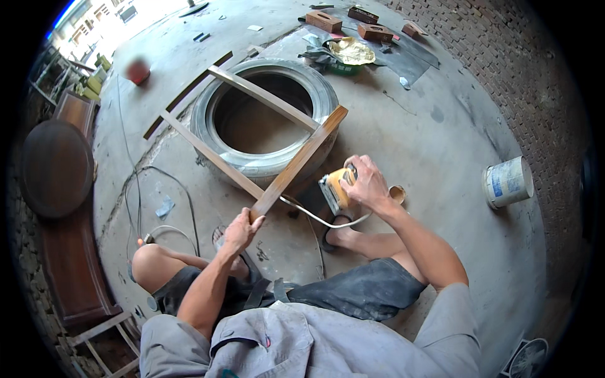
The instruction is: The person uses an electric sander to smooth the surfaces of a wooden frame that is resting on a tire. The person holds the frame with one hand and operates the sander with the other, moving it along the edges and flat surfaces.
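Your right hand [365,184] is wrapped tight around the yellow-bodied electric palm sander [336,189], holding it just beside the lower stretch of the brown wooden frame rail [301,161]; I can't tell if the pad is actually touching the wood. Your left hand [242,228] is clamped on the near end of that same rail, which is a good spot to steady it. The rail belongs to a slatted wooden frame [239,129] resting tilted across an old grey rubber tyre [265,113] on the concrete floor [441,138]. I'd say keep the sander pad flat on the face and move with the grain, letting the tool's weight do the work, or you'll probably dig hollows. Mind the white power cord [315,217] looping under the rail near your sandalled foot [337,233]; flick it clear so it can't snag. Further out there's a white plastic bucket [508,182] lying on its side to your right, bricks [350,20] by the brick wall, and dark wooden furniture [66,208] on your left.
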Demonstrator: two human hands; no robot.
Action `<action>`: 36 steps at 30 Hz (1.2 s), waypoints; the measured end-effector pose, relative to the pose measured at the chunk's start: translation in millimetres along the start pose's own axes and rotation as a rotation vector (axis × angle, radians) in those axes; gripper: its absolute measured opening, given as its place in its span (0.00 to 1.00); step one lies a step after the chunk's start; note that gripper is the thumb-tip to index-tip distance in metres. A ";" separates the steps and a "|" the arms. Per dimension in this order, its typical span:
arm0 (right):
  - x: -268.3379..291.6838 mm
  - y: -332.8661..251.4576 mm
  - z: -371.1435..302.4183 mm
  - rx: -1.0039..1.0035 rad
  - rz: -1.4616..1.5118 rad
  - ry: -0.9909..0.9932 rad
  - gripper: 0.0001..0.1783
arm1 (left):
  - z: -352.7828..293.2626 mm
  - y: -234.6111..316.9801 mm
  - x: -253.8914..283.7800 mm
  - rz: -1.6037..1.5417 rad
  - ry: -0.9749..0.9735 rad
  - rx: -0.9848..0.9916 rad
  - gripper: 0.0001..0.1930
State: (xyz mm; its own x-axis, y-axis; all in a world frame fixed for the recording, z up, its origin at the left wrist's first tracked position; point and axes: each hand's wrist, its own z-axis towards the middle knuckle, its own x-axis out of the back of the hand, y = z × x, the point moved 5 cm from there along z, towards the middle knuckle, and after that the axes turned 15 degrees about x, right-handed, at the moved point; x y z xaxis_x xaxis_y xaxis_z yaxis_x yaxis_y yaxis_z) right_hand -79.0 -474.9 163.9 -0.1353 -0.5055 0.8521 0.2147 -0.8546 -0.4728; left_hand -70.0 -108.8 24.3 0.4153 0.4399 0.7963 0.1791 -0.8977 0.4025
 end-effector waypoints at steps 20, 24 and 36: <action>-40.2 56.7 168.9 0.057 -0.284 -0.062 0.25 | 213.3 -9.8 81.1 -0.162 0.765 0.243 0.40; -29.6 94.1 197.6 -0.045 -0.328 -0.049 0.24 | 207.2 1.1 78.0 -0.230 0.792 0.221 0.38; -25.9 122.5 217.5 -0.162 -0.362 -0.070 0.31 | 203.5 0.7 86.4 -0.222 0.801 0.194 0.39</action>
State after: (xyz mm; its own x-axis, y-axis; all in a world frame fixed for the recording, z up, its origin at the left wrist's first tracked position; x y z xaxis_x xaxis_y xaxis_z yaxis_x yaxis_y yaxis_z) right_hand 161.2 -540.6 132.7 -0.1063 -0.1642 0.9807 0.0092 -0.9864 -0.1641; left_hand 147.5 -76.4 1.5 -0.3902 0.4254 0.8166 0.3614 -0.7449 0.5608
